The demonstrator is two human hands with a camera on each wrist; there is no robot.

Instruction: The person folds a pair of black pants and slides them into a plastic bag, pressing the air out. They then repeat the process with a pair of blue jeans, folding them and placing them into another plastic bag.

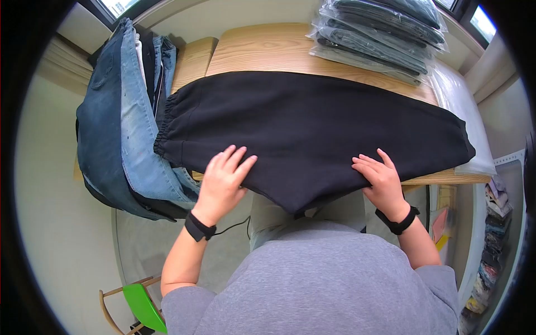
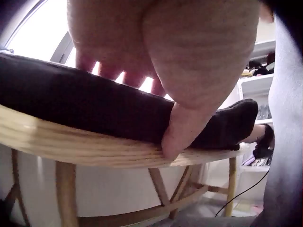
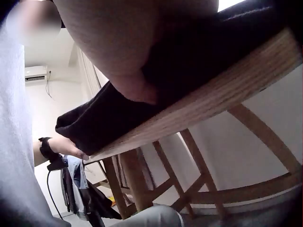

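Black trousers (image 1: 312,123) with a gathered elastic waist at the left lie folded lengthwise across the wooden table, the crotch point hanging over the front edge. My left hand (image 1: 222,187) rests with spread, fairly straight fingers on their near edge by the waist; in the left wrist view the thumb of this hand (image 2: 165,52) lies at the table's edge. My right hand (image 1: 382,181) touches the near edge of the leg part, fingers lightly bent. The right wrist view shows that hand (image 3: 128,47) against the black cloth (image 3: 189,56).
Several jeans (image 1: 139,128) hang over the table's left end. Bagged folded garments (image 1: 379,39) are stacked at the back right, beside clear plastic bags (image 1: 460,111). The wooden table (image 1: 251,47) shows behind the trousers. A green chair (image 1: 144,307) stands at lower left, shelves (image 1: 491,245) at right.
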